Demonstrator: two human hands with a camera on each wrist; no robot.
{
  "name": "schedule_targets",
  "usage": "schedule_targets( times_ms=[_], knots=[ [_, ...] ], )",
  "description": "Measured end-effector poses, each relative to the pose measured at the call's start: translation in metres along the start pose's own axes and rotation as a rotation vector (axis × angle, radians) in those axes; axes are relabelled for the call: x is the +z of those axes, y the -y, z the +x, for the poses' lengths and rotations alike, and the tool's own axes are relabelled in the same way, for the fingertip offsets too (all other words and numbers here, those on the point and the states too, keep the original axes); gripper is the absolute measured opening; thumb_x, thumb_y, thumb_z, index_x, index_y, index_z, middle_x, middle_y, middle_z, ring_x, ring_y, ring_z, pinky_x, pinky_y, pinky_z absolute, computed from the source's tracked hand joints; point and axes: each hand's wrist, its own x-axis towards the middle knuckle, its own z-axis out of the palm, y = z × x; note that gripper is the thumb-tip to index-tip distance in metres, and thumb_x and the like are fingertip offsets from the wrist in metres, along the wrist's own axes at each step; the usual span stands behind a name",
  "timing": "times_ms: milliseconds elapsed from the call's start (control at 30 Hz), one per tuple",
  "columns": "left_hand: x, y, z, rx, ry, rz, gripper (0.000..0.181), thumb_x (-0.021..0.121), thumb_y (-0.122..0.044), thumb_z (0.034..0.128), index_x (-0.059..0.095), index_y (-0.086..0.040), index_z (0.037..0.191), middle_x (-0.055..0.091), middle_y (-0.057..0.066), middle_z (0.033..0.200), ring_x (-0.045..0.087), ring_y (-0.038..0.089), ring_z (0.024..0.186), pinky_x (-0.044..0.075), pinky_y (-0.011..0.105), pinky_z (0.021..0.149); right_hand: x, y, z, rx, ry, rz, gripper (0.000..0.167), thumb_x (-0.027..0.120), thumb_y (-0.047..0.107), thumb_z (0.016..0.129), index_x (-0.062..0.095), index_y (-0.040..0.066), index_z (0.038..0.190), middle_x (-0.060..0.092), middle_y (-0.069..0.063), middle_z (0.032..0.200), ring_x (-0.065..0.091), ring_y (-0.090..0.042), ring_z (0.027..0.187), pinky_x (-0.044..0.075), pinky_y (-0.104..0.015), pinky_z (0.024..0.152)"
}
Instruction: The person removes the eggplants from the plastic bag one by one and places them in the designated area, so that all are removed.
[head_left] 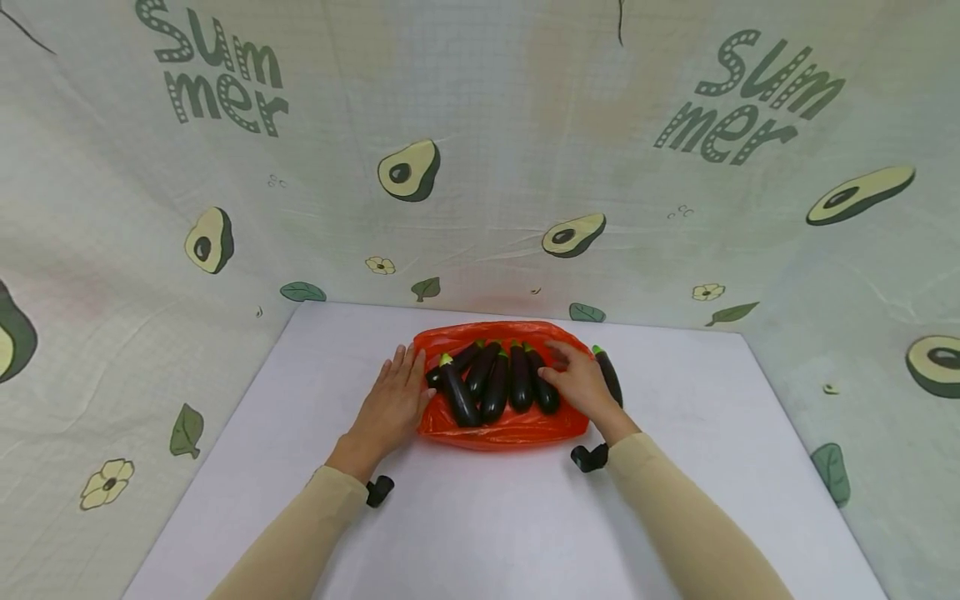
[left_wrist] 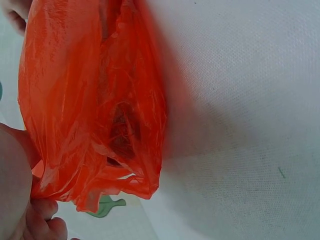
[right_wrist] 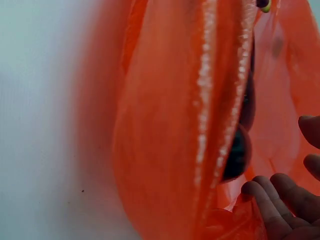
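A red plastic bag (head_left: 502, 435) holds eggplants (head_left: 495, 393); my straight-fingered left hand (head_left: 393, 404) touches its left side, my loosely spread right hand (head_left: 583, 382) its right, where another eggplant (head_left: 610, 379) lies just outside.

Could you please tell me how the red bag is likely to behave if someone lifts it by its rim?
The red bag will probably flop and sag, as its walls look creased and translucent in the left wrist view. It would likely feel bottom-heavy, since several eggplants lie inside. Those may slide or roll together, being smooth, glossy and rounded.
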Motion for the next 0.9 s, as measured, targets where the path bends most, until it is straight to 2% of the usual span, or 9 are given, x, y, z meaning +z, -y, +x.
schedule_targets(
  times_ms=[400, 633, 900],
  knots=[
    [0.002, -0.001, 0.002, 0.001, 0.007, -0.002, 0.077, 0.057, -0.036, 0.1092, 0.022, 0.001, 0.167, 0.018, 0.021, 0.175, 0.012, 0.04, 0.164, 0.016, 0.055, 0.131, 0.007, -0.01, 0.01, 0.044, 0.027, -0.012, 0.062, 0.068, 0.025, 0.102, 0.046, 0.011, 0.158, 0.059, -0.021, 0.15, 0.061, -0.041, 0.132, 0.052, -0.057, 0.11],
    [0.003, -0.001, 0.002, 0.007, 0.005, -0.01, 0.076, 0.057, -0.035, 0.1093, 0.022, 0.002, 0.166, 0.018, 0.021, 0.175, 0.013, 0.04, 0.163, 0.016, 0.056, 0.131, 0.012, -0.014, 0.018, 0.07, 0.05, -0.021, 0.064, 0.069, 0.023, 0.1, 0.045, 0.008, 0.158, 0.057, -0.022, 0.151, 0.057, -0.041, 0.136, 0.05, -0.057, 0.112],
    [0.005, -0.001, 0.002, 0.002, 0.014, -0.004, 0.078, 0.056, -0.037, 0.1097, 0.02, 0.001, 0.167, 0.016, 0.019, 0.176, 0.01, 0.039, 0.164, 0.014, 0.054, 0.132, 0.018, -0.016, 0.023, 0.114, 0.081, -0.043, 0.075, 0.07, 0.027, 0.1, 0.034, 0.012, 0.164, 0.052, -0.022, 0.156, 0.054, -0.042, 0.137, 0.046, -0.062, 0.115]
  ],
)
